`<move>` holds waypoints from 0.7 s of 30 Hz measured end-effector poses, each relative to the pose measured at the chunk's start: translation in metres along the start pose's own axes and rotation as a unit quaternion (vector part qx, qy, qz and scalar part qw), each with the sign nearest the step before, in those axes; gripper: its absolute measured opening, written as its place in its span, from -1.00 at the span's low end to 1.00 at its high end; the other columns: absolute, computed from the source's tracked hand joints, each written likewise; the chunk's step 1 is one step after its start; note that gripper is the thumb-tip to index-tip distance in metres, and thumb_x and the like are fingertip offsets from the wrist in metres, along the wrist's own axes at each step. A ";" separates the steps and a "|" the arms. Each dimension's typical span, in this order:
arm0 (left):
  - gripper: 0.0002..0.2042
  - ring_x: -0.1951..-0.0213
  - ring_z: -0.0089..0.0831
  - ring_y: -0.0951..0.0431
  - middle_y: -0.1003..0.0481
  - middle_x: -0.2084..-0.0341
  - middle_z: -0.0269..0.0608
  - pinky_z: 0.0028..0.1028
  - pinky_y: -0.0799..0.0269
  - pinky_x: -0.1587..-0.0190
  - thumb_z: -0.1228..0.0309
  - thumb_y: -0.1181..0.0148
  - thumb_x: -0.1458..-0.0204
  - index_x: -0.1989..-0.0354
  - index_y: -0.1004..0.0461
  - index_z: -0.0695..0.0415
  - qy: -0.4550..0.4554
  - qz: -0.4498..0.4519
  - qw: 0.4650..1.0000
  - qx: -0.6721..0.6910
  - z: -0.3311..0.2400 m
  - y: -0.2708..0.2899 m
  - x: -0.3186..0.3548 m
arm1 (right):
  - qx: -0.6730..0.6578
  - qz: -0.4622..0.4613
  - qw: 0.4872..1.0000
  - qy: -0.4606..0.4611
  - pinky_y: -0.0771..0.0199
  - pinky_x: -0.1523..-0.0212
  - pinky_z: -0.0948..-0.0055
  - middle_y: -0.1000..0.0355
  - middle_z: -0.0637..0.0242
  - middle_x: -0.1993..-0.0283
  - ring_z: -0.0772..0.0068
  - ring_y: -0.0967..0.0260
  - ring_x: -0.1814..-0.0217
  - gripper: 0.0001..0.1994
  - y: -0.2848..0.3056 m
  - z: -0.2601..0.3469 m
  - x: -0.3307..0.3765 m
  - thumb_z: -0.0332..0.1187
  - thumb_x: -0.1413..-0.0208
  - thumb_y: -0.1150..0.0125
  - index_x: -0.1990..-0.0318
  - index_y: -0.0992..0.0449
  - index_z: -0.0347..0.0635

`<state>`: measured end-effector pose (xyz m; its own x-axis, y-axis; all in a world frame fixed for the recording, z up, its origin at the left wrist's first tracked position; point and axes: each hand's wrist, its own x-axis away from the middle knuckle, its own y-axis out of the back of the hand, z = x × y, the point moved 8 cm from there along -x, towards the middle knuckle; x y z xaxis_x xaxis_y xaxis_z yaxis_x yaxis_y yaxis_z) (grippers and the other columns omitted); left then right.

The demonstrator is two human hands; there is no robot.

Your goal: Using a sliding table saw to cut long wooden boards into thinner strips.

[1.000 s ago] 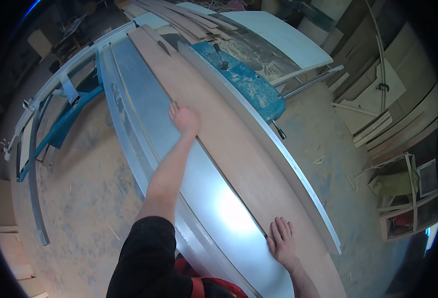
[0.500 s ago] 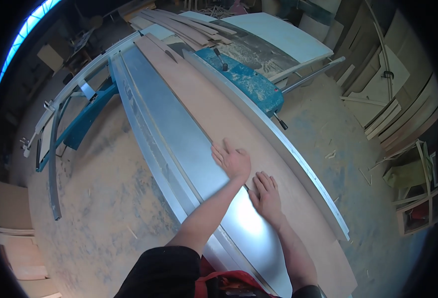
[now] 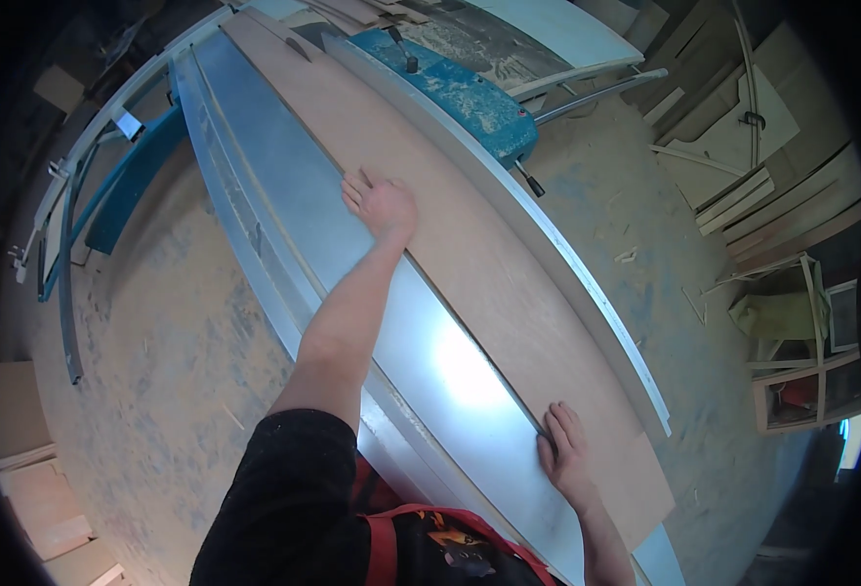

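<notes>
Okay, so you've got that long brown board [image 3: 479, 283] lying flat across the shiny metal desk [image 3: 450, 449], with the metal fence [image 3: 567, 283] running alongside its right edge. Can't tell from here whether the two touch all the way down.

Your left hand [image 3: 382, 205] is palm down around mid-board, fingers a bit apart and tips at the left edge. Your right hand [image 3: 565, 454] is nearer your body, fingers fairly close together on top, thumb off to the side by that same edge. Neither one looks like it's pinching anything.

If you're guiding the board along that fence, I'd do it with light, even pressure: left hand down and sideways toward the fence, right hand doing the straight pushing. Shove from one spot and it'll probably pivot. Also watch the dark fin [image 3: 297, 46] poking up through a slit at the far end. I'd treat it as right by a blade, so stop your left hand well short of it and reset your grip closer in.
</notes>
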<state>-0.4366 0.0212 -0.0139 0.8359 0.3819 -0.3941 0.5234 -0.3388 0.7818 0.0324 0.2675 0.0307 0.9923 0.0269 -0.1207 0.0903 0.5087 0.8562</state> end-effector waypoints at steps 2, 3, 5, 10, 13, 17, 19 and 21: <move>-0.43 -0.44 0.11 -0.13 -0.21 -0.37 0.37 -0.03 0.11 -0.50 0.24 -0.04 -0.19 -0.34 -0.29 0.30 -0.010 0.000 1.000 0.004 0.003 -0.009 -0.015 | 0.009 0.009 1.000 -0.017 -0.24 -0.44 -0.06 -0.35 -0.11 -0.33 -0.25 -0.23 -0.44 -0.54 0.005 -0.015 0.032 -0.48 -0.12 -0.32 -0.19 -0.46 -0.40; -0.43 -0.44 0.11 -0.13 -0.21 -0.37 0.37 -0.03 0.11 -0.50 0.24 -0.04 -0.19 -0.34 -0.29 0.30 -0.009 0.003 1.000 0.005 0.007 -0.013 -0.024 | 0.036 0.020 0.999 -0.021 -0.21 -0.45 -0.09 -0.34 -0.10 -0.34 -0.23 -0.22 -0.45 -0.53 0.006 -0.022 0.043 -0.46 -0.13 -0.31 -0.21 -0.45 -0.38; -0.42 -0.45 0.11 -0.13 -0.21 -0.37 0.37 -0.04 0.12 -0.50 0.22 -0.03 -0.19 -0.34 -0.28 0.28 -0.007 0.003 1.000 -0.003 0.013 -0.022 -0.041 | 0.090 0.040 0.995 -0.027 -0.14 -0.46 -0.14 -0.33 -0.06 -0.36 -0.19 -0.20 -0.47 -0.51 0.005 -0.030 0.048 -0.42 -0.15 -0.29 -0.25 -0.45 -0.34; -0.42 -0.45 0.11 -0.14 -0.22 -0.36 0.37 -0.04 0.11 -0.50 0.20 -0.03 -0.19 -0.34 -0.29 0.27 -0.014 0.002 1.000 -0.021 0.022 -0.047 -0.089 | 0.119 0.045 0.992 -0.023 -0.04 -0.50 -0.15 -0.31 -0.04 -0.39 -0.15 -0.17 -0.50 -0.51 -0.021 -0.030 0.007 -0.35 -0.22 -0.21 -0.28 -0.43 -0.31; -0.42 -0.44 0.11 -0.15 -0.22 -0.36 0.37 -0.04 0.10 -0.50 0.19 -0.03 -0.19 -0.33 -0.30 0.27 -0.033 0.010 0.999 -0.037 0.035 -0.062 -0.126 | 0.103 0.037 0.994 -0.022 -0.03 -0.49 -0.17 -0.30 -0.10 -0.39 -0.20 -0.17 -0.49 -0.51 -0.043 -0.011 -0.020 -0.37 -0.20 -0.21 -0.27 -0.42 -0.39; -0.45 -0.42 0.09 -0.19 -0.27 -0.34 0.31 -0.03 0.06 -0.48 0.18 -0.05 -0.17 -0.27 -0.35 0.28 -0.049 0.023 0.998 -0.038 0.045 -0.088 -0.145 | 0.092 0.039 0.994 -0.046 -0.05 -0.49 -0.16 -0.30 -0.07 -0.40 -0.18 -0.17 -0.49 -0.51 -0.047 0.023 -0.040 -0.37 -0.21 -0.21 -0.27 -0.43 -0.36; -0.46 -0.41 0.08 -0.21 -0.29 -0.33 0.28 -0.02 0.04 -0.47 0.18 -0.05 -0.17 -0.25 -0.38 0.29 -0.057 0.033 0.997 -0.034 0.051 -0.097 -0.147 | 0.093 0.037 0.994 -0.049 -0.05 -0.49 -0.15 -0.30 -0.05 -0.40 -0.17 -0.17 -0.50 -0.51 -0.051 0.028 -0.053 -0.36 -0.21 -0.22 -0.28 -0.43 -0.35; -0.49 -0.38 0.02 -0.26 -0.37 -0.28 0.19 -0.04 -0.04 -0.44 0.18 -0.08 -0.15 -0.17 -0.45 0.30 -0.071 0.032 0.997 0.017 0.059 -0.089 -0.154 | 0.097 0.034 0.994 -0.036 -0.06 -0.48 -0.14 -0.30 -0.03 -0.41 -0.14 -0.17 -0.50 -0.52 -0.048 0.024 -0.072 -0.35 -0.22 -0.22 -0.28 -0.44 -0.32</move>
<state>-0.6018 -0.0583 -0.0510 0.8810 0.2343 -0.4110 0.4724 -0.3878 0.7915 -0.0411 0.2209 0.0101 0.9996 -0.0101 -0.0282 0.0299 0.3323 0.9427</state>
